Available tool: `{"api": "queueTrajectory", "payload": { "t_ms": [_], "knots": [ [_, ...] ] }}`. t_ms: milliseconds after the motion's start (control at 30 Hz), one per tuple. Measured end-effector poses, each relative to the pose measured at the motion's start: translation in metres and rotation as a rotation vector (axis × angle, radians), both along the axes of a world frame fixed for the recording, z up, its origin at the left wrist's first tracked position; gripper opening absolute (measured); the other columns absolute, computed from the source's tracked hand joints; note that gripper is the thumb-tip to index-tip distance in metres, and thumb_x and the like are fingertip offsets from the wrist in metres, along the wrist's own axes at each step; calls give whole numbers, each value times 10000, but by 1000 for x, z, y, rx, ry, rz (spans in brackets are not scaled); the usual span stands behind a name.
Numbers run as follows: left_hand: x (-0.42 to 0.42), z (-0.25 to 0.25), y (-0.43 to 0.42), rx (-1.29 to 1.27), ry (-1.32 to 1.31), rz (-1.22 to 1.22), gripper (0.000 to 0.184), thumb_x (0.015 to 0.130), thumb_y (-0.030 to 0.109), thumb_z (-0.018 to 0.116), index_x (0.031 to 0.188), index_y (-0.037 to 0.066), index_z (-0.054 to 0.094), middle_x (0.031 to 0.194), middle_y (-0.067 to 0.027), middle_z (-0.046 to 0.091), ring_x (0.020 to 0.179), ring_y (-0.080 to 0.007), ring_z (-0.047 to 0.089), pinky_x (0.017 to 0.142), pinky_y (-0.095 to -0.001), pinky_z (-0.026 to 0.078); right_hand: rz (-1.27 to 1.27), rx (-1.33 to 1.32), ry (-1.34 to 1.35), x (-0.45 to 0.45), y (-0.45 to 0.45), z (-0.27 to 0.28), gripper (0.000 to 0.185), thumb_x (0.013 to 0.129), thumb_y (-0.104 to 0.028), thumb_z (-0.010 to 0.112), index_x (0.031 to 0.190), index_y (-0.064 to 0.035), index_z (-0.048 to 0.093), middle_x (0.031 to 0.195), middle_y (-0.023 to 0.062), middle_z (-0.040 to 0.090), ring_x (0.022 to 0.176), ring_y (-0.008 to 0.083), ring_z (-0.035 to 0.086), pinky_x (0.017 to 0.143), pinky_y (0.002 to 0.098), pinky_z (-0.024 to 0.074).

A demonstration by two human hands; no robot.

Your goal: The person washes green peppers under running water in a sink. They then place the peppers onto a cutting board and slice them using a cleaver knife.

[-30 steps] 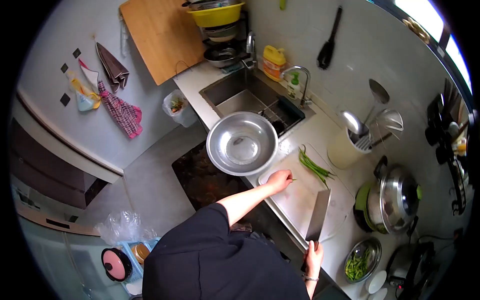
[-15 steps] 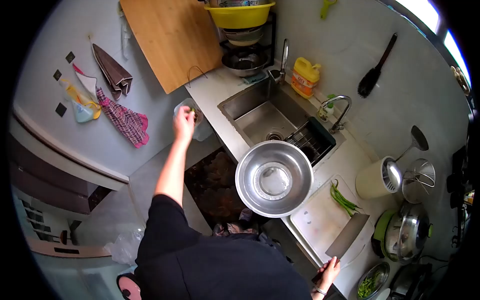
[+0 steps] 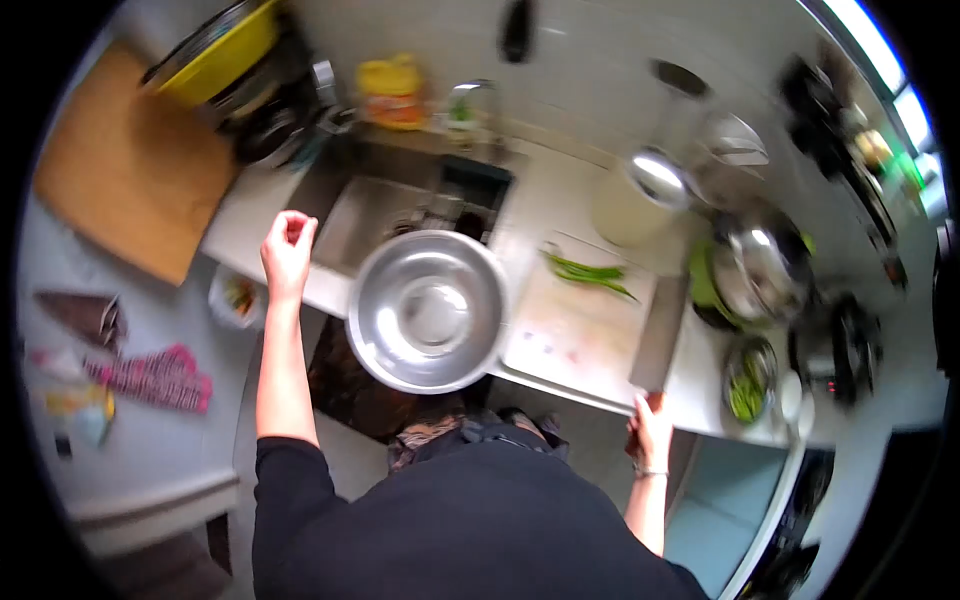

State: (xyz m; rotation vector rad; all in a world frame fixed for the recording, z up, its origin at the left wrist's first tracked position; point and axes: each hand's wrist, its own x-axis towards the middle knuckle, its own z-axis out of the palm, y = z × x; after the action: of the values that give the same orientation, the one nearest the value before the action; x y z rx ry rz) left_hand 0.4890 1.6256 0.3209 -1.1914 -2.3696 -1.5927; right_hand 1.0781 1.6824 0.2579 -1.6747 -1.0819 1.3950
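Note:
My left hand (image 3: 287,250) is raised over the counter's front edge, left of the sink, with fingers curled together; whether anything is between them is too blurred to tell. My right hand (image 3: 651,430) grips the handle of a cleaver (image 3: 662,320), whose blade lies over the right side of the white cutting board (image 3: 570,345). Long green peppers (image 3: 588,273) lie on the board's upper part. A large steel bowl (image 3: 428,312) stands between the sink and the board, at the counter's front.
Behind the bowl is the sink (image 3: 370,220) with a rack. A waste bag (image 3: 238,297) hangs below my left hand. To the right stand a utensil holder (image 3: 635,205), a lidded pot (image 3: 765,262) and a small bowl of cut greens (image 3: 748,380).
My left hand has moved from over the waste bag towards the sink. The view has turned. My right hand still holds the cleaver at the board.

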Motion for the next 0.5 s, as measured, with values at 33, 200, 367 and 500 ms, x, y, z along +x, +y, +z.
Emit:
{"api": "queueTrajectory", "payload": {
  "t_ms": [33,200,367,500],
  "knots": [
    [42,0,23,22,-48,-118,130,808,146,690,835,39,622,709,-21,614,632,-99,549,621,-260,469,6,49,-18,9,2,-1,146,860,-82,604,908,-54,469,638,9,449,447,90,424,406,239,393],
    [249,-51,113,-270,-79,-633,145,794,181,672,826,40,656,767,-118,641,687,-206,618,639,-319,489,65,134,-73,50,11,1,127,849,-58,606,860,-37,481,637,23,495,446,96,460,415,243,403],
    [370,-137,177,-375,244,-792,169,755,106,645,917,62,666,958,-114,592,944,-303,568,798,-411,469,130,138,-164,95,12,-9,134,812,-76,641,811,-27,515,584,23,524,446,91,490,410,249,394],
    [399,-162,226,-356,529,-603,195,676,98,660,870,86,669,974,-92,561,938,-294,527,770,-411,455,198,146,-263,135,8,-31,157,790,-91,661,804,-18,523,608,37,540,511,102,508,472,267,423]
  ]
}}
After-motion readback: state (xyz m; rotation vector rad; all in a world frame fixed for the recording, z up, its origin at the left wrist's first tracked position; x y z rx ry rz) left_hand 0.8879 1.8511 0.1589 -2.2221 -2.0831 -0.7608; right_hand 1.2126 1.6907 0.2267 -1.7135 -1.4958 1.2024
